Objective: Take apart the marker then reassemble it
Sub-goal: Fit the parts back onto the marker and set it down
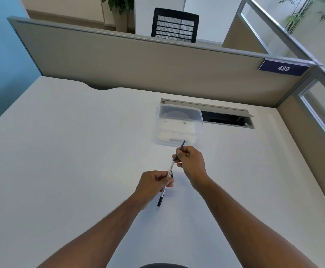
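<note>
A slim white marker barrel [169,170] with printed text and a dark lower end [159,201] is held over the white desk [61,151]. My left hand [152,185] grips the barrel near its middle. My right hand [191,161] pinches a thin dark blue piece [182,145] at the barrel's upper end; this piece sticks out above my fingers. Whether it is joined to the barrel or apart is hidden by my fingers. A small dark part [172,175] lies on the desk just beside my left thumb.
A clear plastic container [177,126] stands just beyond my right hand. Behind it is an open cable slot [225,118] in the desk. A grey partition [138,60] with a "439" plate [283,68] bounds the far edge, and another partition closes the right side.
</note>
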